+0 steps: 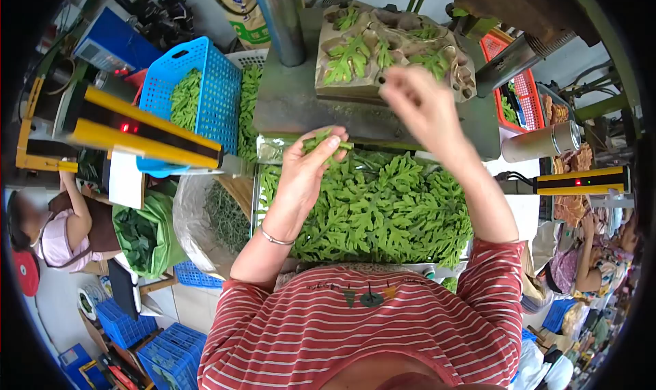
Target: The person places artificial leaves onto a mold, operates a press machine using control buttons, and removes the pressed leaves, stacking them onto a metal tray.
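Note:
My left hand [311,159] is closed, with green lobed leaf pieces [318,141] pinched between thumb and fingers. A bracelet circles that wrist. My right hand [424,106] hovers at the front edge of a metal mould block [352,87]; motion blurs its fingers, so I cannot tell whether they grip anything. Lobed green leaves lie in the block's hollows, among them a large leaf [350,58] at the left and another leaf [432,63] at the right. Below my hands, a tray [255,205] is heaped with loose lobed leaves [383,209].
The mould sits on a dark press bed [287,103] beside a metal column [280,28]. Yellow sensor bars [150,127] [581,182] flank the work area. A blue basket [219,93] of green pieces stands left, a red basket [526,93] right. Other people sit at both sides.

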The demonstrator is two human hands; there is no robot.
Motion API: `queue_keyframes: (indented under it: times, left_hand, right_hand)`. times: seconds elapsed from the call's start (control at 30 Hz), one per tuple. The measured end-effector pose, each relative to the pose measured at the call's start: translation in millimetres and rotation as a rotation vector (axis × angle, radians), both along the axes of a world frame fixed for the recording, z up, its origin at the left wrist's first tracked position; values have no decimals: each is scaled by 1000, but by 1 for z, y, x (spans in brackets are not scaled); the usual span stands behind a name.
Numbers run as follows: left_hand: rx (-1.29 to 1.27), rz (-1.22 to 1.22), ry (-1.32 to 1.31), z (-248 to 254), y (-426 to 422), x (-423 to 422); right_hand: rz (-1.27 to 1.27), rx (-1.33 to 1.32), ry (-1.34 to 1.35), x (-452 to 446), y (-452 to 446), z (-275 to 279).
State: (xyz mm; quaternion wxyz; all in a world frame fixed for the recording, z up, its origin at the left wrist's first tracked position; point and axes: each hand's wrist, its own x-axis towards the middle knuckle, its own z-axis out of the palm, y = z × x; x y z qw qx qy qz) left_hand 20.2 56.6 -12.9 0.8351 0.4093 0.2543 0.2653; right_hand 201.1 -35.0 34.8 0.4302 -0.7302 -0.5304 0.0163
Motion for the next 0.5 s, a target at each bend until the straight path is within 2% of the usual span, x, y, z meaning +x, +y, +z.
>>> queue_keyframes:
  times: [0.07, 0.1, 0.17, 0.33, 0.4, 0.5]
  left_hand:
    - [-10, 10, -20, -2, -8, -5]
    - [-20, 6, -44, -4, -12, -6]
    - [-37, -17, -97, -6, -23, -9]
    - [87, -94, -138, -2, -42, -23]
    - [109, -130, -141, 1, -41, -34]
    - [154, -228, -133, 4, -40, -41]
  right_hand:
    - [162, -5, 200, -39, -18, -11]
    - [157, -2, 199, -54, -22, -18]
    - [178, -39, 553, -75, -32, -29]
    - [95, 193, 767, -74, -53, -22]
    - [-43, 167, 765, -67, -70, -6]
    - [-41, 142, 690, -41, -95, -3]
